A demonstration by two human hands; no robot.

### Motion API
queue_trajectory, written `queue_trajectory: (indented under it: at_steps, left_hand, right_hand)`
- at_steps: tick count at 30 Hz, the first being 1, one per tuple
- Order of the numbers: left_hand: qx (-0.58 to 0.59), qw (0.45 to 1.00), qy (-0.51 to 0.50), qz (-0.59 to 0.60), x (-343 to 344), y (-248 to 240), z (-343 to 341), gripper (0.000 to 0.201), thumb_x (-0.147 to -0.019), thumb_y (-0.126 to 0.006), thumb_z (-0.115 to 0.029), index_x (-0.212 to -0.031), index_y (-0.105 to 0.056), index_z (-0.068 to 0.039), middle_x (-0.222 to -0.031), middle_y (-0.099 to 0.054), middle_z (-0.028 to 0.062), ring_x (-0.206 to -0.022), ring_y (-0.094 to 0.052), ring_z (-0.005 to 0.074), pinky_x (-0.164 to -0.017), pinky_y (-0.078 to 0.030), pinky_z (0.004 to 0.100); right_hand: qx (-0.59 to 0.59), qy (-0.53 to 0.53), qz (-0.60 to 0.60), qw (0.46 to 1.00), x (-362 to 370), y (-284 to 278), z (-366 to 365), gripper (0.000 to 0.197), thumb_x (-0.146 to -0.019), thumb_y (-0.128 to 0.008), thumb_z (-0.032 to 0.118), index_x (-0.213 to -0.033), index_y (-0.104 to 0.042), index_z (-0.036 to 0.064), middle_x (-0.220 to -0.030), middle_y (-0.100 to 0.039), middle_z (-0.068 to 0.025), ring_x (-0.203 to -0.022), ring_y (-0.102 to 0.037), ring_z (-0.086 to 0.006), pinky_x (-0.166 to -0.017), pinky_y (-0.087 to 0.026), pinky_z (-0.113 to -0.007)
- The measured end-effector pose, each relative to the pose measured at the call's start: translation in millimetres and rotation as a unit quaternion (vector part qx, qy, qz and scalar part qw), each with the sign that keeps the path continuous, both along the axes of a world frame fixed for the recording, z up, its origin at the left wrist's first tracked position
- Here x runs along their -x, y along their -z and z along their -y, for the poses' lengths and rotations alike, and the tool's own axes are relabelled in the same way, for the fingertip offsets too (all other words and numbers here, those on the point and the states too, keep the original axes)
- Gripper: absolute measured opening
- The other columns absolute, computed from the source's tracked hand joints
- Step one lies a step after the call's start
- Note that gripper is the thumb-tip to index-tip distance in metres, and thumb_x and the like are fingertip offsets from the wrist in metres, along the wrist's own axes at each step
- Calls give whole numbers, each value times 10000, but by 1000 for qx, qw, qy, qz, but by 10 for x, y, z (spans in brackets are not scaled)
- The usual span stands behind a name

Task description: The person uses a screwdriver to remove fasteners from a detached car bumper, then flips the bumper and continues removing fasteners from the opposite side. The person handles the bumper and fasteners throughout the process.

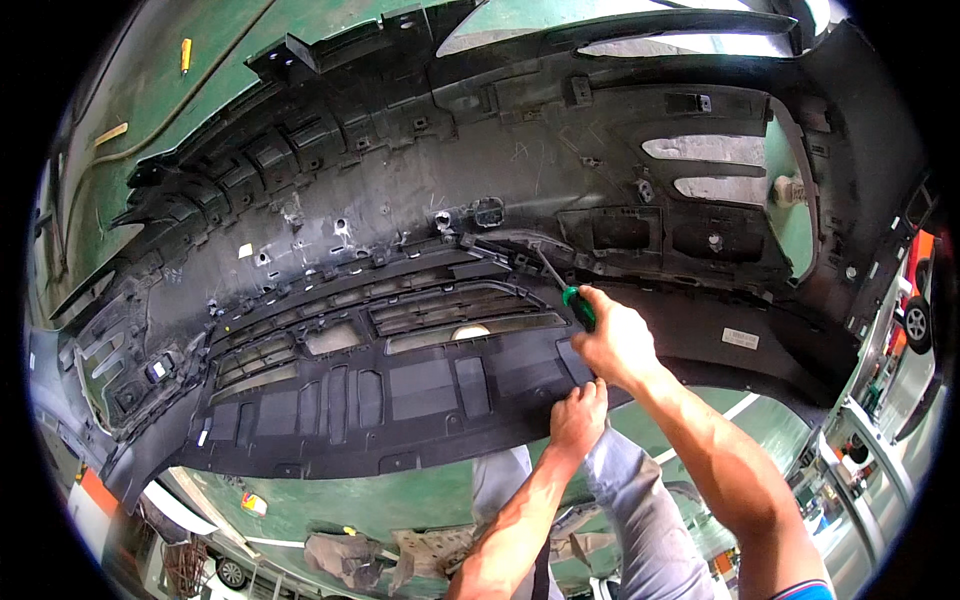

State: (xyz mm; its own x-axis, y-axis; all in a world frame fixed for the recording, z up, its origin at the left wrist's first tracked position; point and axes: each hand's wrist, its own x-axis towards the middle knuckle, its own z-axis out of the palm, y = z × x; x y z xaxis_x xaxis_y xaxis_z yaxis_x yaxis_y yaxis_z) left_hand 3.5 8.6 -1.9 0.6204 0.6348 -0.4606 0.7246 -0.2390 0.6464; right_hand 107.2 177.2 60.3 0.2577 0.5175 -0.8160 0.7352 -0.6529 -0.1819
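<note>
Screwdriver [577, 302] with green handle sits just right of centre frame, right hand [615, 342] clamped round the handle, shaft angled up-left toward the inner side of a black bumper [400, 195]; can't tell if tip touches. Left hand [578, 420] is just below, fingers curled together at the bumper's lower edge, grip on it unclear. Bumper spans most of the frame, slatted grille [450, 312] near centre, yellow tool [186, 57] on green floor [225, 60], upper left.
</note>
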Motion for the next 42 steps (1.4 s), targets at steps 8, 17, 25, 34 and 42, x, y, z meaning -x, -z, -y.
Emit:
queue_trajectory:
  at_steps: [8, 17, 25, 34, 42]
  left_hand:
    - [23, 1000, 10, -11, -10, -102, -95, 380, -852, -570, -154, -1205, -630, -27, -889, -627, 50, -793, -671, 204, -570, -575, 338]
    - [23, 1000, 5, -15, 0, -71, -29, 377, -861, -559, -146, -1211, -620, -21, -935, -644, 65, -856, -676, 211, -612, -584, 341]
    - [46, 999, -13, -5, -26, -40, -24, 273, -851, -563, -142, -1098, -621, -40, -914, -637, 80, -830, -674, 253, -618, -581, 390]
    - [-3, 999, -28, 26, -8, 20, 55, 180, -845, -571, -137, -1004, -621, -67, -839, -606, 59, -752, -666, 227, -563, -579, 368]
    - [-4, 1000, -21, 2, 2, -32, 10, 266, -849, -575, -141, -1089, -641, -49, -853, -613, 46, -765, -671, 201, -550, -575, 333]
  right_hand:
    - [26, -375, 40, 926, -145, -42, -51, 656, -808, -628, 148, -1436, -452, 72, -949, -655, -183, -737, -703, -326, -584, -544, -432]
    - [-41, 157, -21, 987, 2, 185, 112, 612, -769, -716, 226, -1345, -588, 64, -1168, -663, -271, -1090, -664, -350, -951, -509, -382]
    - [-87, 230, -63, 967, 35, 284, 196, 602, -781, -714, 166, -1334, -564, -20, -1122, -670, -264, -1039, -678, -353, -908, -523, -357]
    - [-14, -357, 49, 933, -28, -16, 17, 609, -811, -606, 135, -1398, -481, 34, -919, -657, -195, -733, -704, -347, -596, -551, -445]
    - [26, -152, 47, 987, 68, -31, -40, 619, -804, -646, 172, -1408, -515, 124, -968, -699, -216, -840, -692, -398, -755, -560, -468]
